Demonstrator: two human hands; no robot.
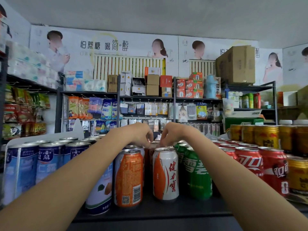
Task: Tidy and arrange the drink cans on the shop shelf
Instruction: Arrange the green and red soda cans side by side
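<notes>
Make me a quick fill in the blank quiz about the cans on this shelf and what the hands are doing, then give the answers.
1. Both the left hand and the right hand reach down behind the front row of ____ cans.
2. The green cans stand directly beside the white and orange can, on its ____ side.
3. Right of the green cans stands a group of ____ cans.
4. The orange can shows a barcode and a ____ code.

Answers: orange; right; red; QR
</notes>
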